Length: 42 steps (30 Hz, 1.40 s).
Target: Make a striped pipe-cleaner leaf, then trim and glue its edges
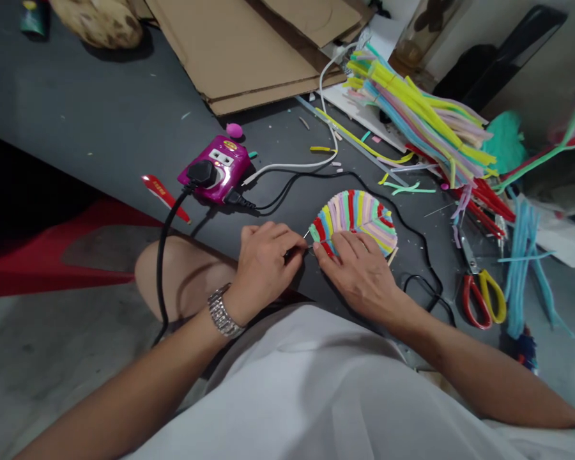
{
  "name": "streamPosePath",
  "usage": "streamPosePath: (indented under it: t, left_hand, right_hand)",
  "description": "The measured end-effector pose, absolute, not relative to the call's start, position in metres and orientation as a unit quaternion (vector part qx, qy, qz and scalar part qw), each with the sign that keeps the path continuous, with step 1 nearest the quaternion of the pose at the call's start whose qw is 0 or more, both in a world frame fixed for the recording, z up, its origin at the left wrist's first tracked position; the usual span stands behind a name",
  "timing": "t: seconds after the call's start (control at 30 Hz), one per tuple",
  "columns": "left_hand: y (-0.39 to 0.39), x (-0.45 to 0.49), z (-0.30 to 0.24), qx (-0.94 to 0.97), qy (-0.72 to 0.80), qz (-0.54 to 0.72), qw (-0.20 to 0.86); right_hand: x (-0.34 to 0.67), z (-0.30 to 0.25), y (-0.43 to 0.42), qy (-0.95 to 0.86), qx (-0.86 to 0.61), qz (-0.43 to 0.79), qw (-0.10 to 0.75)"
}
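A round disc covered in striped coloured pipe cleaners (359, 217) lies on the dark grey table (100, 121). My right hand (359, 275) rests flat on its near edge, fingers pressed on the red and green strips. My left hand (263, 262), wearing a metal watch, is closed in a pinch around a thin metal needle-like tool whose tip touches the disc's left edge.
A magenta power strip (218, 167) with black and white cables sits behind my hands. A bundle of pipe cleaners (412, 108) lies at the back right, cardboard sheets (249, 51) behind. Red-and-yellow scissors (479, 287) lie to the right, a red cutter (165, 197) to the left.
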<state>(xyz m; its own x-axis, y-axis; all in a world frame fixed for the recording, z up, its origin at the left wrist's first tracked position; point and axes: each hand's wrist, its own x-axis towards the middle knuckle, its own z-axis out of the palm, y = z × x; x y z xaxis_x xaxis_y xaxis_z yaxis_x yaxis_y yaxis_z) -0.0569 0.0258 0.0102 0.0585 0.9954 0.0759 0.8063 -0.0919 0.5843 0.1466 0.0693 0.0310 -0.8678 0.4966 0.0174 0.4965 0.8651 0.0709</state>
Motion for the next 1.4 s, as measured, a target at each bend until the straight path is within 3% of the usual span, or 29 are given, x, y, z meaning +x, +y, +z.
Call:
streamPosePath:
  t: [0.33, 0.63, 0.9, 1.13, 1.4]
  left_hand:
    - [0.023, -0.058, 0.016, 0.696, 0.644, 0.234, 0.214]
    - [-0.008, -0.107, 0.033, 0.543, 0.736, 0.345, 0.211]
    - [-0.019, -0.101, 0.023, 0.632, 0.686, 0.290, 0.215]
    - [-0.011, -0.107, 0.006, 0.688, 0.655, 0.268, 0.159]
    - [-0.003, -0.065, 0.023, 0.716, 0.666, 0.199, 0.064]
  right_hand:
    - [0.136, 0.038, 0.067, 0.957, 0.288, 0.040, 0.009]
    - [0.137, 0.034, 0.068, 0.955, 0.292, 0.045, -0.004]
    - [0.138, 0.039, 0.070, 0.960, 0.280, 0.027, 0.019]
    - [0.139, 0.042, 0.071, 0.959, 0.281, 0.017, 0.032]
    - [0.140, 0.041, 0.070, 0.958, 0.286, 0.009, 0.022]
